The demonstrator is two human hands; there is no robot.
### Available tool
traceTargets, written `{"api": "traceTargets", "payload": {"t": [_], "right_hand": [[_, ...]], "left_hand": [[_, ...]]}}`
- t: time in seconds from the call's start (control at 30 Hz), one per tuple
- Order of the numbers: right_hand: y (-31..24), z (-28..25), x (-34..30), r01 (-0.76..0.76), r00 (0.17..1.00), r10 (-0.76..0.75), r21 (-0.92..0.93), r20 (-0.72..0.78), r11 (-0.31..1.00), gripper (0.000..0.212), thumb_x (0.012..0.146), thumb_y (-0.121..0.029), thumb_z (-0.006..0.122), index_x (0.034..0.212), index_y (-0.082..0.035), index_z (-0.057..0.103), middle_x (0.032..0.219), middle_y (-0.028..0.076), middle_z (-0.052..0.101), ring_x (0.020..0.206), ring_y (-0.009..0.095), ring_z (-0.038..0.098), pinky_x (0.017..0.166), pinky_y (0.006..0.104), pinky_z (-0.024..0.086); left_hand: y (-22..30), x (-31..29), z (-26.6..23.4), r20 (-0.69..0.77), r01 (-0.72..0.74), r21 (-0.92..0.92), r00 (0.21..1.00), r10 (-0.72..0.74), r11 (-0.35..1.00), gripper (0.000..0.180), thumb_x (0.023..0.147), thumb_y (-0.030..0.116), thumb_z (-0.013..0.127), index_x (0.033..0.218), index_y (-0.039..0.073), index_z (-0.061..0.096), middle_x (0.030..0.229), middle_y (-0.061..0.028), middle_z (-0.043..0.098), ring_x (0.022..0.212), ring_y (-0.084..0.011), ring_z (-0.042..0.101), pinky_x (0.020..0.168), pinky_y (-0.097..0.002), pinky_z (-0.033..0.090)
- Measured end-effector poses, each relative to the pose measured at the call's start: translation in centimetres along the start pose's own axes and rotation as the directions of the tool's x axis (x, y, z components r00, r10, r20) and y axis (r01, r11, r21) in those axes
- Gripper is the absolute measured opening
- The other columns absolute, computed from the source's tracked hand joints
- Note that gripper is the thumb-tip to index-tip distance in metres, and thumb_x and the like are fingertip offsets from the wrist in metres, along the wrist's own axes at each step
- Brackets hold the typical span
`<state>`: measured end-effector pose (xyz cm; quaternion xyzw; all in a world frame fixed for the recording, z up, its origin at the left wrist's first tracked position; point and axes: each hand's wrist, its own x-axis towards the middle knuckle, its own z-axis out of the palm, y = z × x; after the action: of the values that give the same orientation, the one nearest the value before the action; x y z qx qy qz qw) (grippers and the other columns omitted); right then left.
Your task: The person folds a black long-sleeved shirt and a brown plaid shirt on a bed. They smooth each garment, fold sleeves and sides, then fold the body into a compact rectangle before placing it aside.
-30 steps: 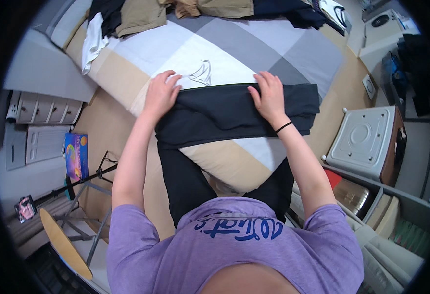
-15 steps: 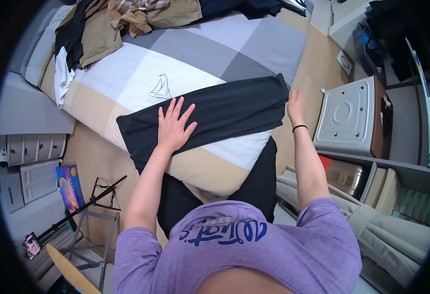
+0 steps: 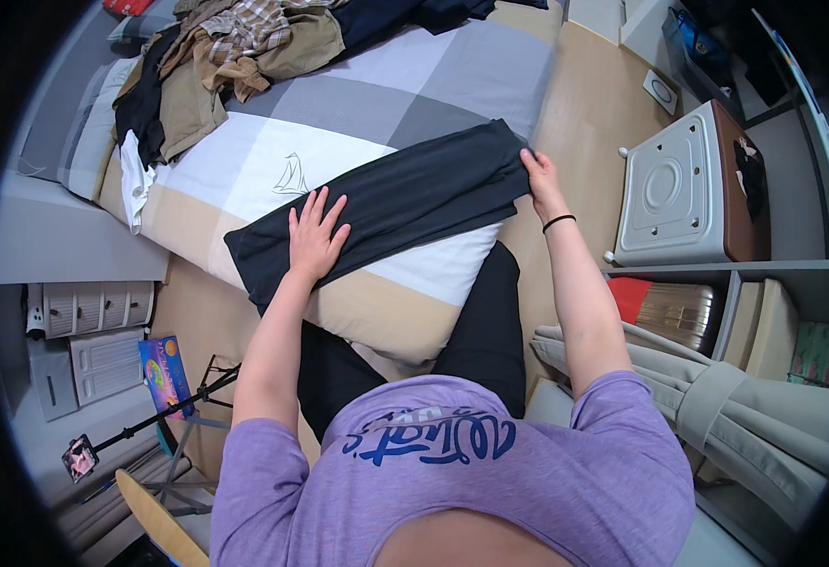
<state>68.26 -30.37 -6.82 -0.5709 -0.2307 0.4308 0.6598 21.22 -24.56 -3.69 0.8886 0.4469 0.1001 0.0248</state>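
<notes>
A pair of black trousers (image 3: 405, 194), folded lengthwise into a long strip, lies slantwise across the near corner of the bed (image 3: 377, 317). My left hand (image 3: 315, 238) rests flat on it toward its left end, fingers spread. At the far right end, my right hand (image 3: 541, 180) pinches the edge of the cloth between thumb and fingers. The left end of the cloth hangs slightly over the bed's near edge.
Rumpled clothes (image 3: 244, 47) are heaped at the bed's far left, with a white cloth (image 3: 136, 184) beside them. A white and brown cabinet (image 3: 670, 189) stands to the right. At lower left are a phone on a stand (image 3: 81, 457) and a colourful box (image 3: 164, 373).
My right hand has moved in from beside the bed and taken hold of the trousers' right end. My left hand still lies flat on the cloth. The view has shifted somewhat.
</notes>
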Motion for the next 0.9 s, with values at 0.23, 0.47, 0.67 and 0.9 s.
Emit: {"api": "traceTargets", "payload": {"t": [0.23, 0.47, 0.67, 0.9], "right_hand": [[0.2, -2.5, -0.9, -0.342, 0.932, 0.297, -0.234, -0.207, 0.91, 0.035, 0.1, -0.043, 0.07, 0.098, -0.008, 0.067, 0.077, -0.002, 0.065, 0.056, 0.008, 0.057, 0.056, 0.0219, 0.048], [-0.2, -1.9, -1.4, -0.519, 0.851, 0.522, -0.063, 0.057, 0.853, 0.052, 0.086, -0.061, 0.079, 0.101, -0.013, 0.067, 0.086, -0.001, 0.066, 0.072, 0.012, 0.064, 0.06, 0.0297, 0.052], [0.6, -1.0, 0.3, -0.503, 0.844, 0.528, -0.199, 0.096, 0.841, 0.059, 0.082, -0.06, 0.081, 0.115, -0.012, 0.072, 0.097, 0.003, 0.074, 0.076, 0.018, 0.065, 0.063, 0.0331, 0.046], [0.4, 1.4, -0.7, -0.024, 0.992, -0.094, -0.836, -0.09, 0.548, 0.073, 0.087, -0.056, 0.078, 0.11, 0.013, 0.072, 0.103, 0.021, 0.076, 0.1, 0.029, 0.073, 0.087, 0.0388, 0.056]], "left_hand": [[0.0, 0.2, -0.4, 0.043, -0.001, 0.016, 0.999, 0.0, 1.0, 0.057, 0.105, 0.052, 0.047, 0.158, 0.032, 0.044, 0.17, -0.0069, 0.028, 0.157, -0.0303, 0.024, 0.122, -0.0648, 0.018], [3.6, 0.7, -2.8, -0.101, 0.003, 0.016, 0.995, -0.001, 1.0, 0.058, 0.101, 0.043, 0.057, 0.155, 0.023, 0.049, 0.168, -0.012, 0.033, 0.156, -0.034, 0.028, 0.118, -0.0697, 0.02], [11.9, 3.3, -2.1, -0.198, -0.208, -0.076, 0.962, 0.19, 0.975, 0.054, 0.095, 0.041, 0.065, 0.143, 0.015, 0.061, 0.159, -0.0145, 0.046, 0.149, -0.0333, 0.04, 0.116, -0.0641, 0.028], [15.2, 7.4, 3.2, 0.0, -0.16, -0.072, 0.987, 0.161, 0.984, 0.063, 0.104, 0.055, 0.046, 0.157, 0.02, 0.046, 0.167, -0.0133, 0.033, 0.157, -0.0313, 0.026, 0.123, -0.0637, 0.018]]}}
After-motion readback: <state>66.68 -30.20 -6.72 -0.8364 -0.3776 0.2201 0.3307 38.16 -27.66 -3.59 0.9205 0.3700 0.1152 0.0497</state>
